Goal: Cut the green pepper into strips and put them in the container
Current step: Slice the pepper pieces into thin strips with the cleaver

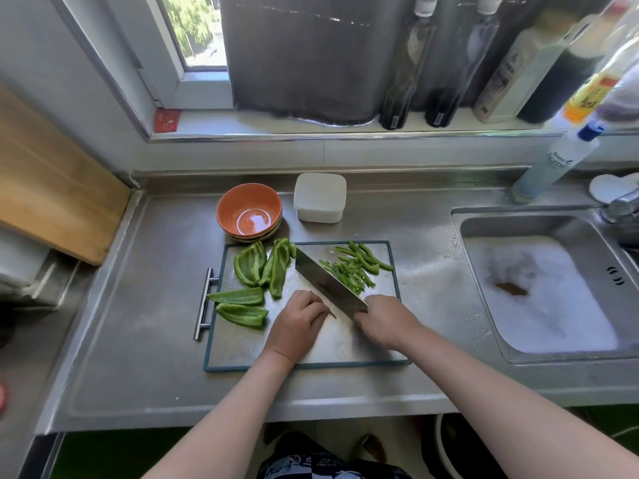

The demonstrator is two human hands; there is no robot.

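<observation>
Mid-cut on the cutting board, near the tabletop's front edge.

Nearest: left hand curled knuckles-down on the board, contents hidden; right hand clenched around the cleaver handle, blade slanting toward the far-left. Beyond: uncut green pepper pieces left of the blade, cut strips right of it. Farthest, toward the tabletop's back edge: orange bowl touching the board's far rim, white lidded container just beside it.
</observation>
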